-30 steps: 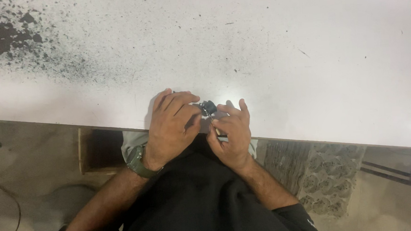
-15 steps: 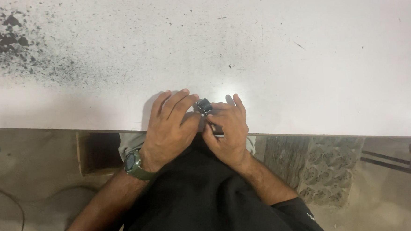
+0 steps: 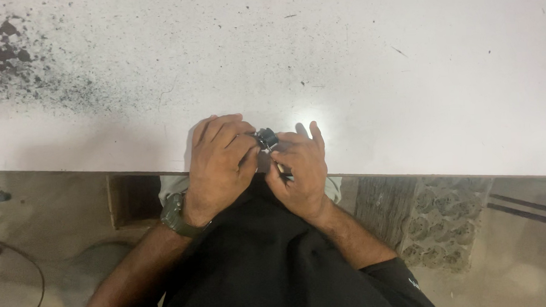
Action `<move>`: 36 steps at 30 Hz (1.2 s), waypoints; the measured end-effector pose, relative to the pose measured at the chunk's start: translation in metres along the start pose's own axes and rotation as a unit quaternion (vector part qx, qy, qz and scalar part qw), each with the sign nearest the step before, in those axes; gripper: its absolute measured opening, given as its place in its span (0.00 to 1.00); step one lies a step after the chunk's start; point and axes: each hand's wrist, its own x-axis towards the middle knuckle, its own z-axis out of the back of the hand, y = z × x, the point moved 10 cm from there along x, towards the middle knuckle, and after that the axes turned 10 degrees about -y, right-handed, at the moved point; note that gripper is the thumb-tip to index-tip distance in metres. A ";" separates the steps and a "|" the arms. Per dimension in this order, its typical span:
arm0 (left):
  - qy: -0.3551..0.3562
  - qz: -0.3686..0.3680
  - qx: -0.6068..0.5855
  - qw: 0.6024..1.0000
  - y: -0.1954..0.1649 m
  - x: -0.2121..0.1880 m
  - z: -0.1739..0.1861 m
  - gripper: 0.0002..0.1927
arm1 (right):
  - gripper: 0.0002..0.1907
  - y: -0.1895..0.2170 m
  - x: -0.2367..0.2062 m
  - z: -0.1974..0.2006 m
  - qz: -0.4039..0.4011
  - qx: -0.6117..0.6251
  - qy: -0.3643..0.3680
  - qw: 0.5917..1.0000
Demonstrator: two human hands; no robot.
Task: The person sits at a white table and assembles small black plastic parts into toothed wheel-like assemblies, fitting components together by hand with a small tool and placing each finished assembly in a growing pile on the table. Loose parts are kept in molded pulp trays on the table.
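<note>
- Left hand [image 3: 221, 165] and right hand [image 3: 302, 170] pinch a small dark part [image 3: 266, 137] together at the white bench [image 3: 374, 73] edge.
- Black specks [image 3: 6, 52] stain the bench's far-left corner.

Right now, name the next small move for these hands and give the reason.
Probably lift the small dark part clear of the fingers. Both the left hand and right hand pinch it at the white table edge, hiding most of it.
</note>
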 end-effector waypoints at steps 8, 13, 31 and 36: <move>-0.010 -0.010 -0.008 1.000 -0.001 0.001 0.005 0.05 | 0.21 0.006 -0.009 -0.005 0.046 0.037 0.033 0.998; -0.004 -0.001 -0.014 1.000 0.002 0.000 0.005 0.07 | 0.21 0.006 -0.005 -0.006 0.034 0.010 0.021 0.999; -0.027 0.011 -0.042 0.999 0.000 0.005 0.018 0.10 | 0.16 0.008 0.017 0.021 0.038 0.005 -0.006 0.999; -0.001 0.043 -0.046 0.998 0.007 0.009 0.015 0.18 | 0.20 -0.012 0.029 0.013 -0.047 -0.068 0.073 0.994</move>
